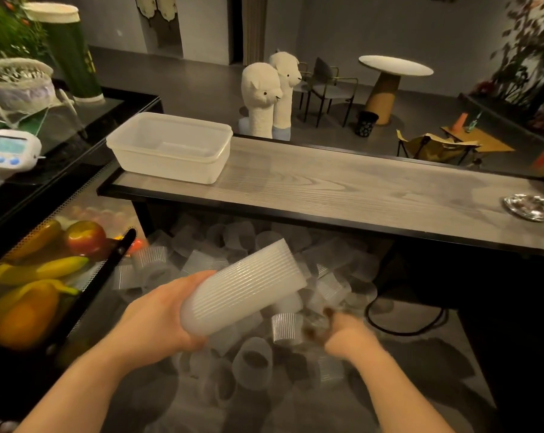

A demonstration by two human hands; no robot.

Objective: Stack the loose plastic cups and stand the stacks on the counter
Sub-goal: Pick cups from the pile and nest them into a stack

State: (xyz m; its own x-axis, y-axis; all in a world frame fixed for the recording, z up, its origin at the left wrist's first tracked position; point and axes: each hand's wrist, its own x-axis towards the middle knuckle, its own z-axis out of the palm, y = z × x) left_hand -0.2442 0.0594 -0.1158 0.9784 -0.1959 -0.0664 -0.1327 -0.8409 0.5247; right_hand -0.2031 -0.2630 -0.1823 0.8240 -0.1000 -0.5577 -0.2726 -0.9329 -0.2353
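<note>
Gripping tilted cup stack, up-right: left hand; right hand blurred, unclear.

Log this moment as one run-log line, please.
left hand: holds cup stack, tilted | right hand: blurred, at loose cups | counter: no stacks yet

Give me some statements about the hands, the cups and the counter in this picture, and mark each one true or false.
1. The left hand holds a stack of cups. True.
2. The stack of cups stands upright on the counter. False: it is tilted, held above the loose cups.
3. The right hand reaches among the loose cups. True; blur hides its grip.
4. The plastic container is full of cups. False: it looks empty.
5. No stack stands on the counter yet. True.
</note>
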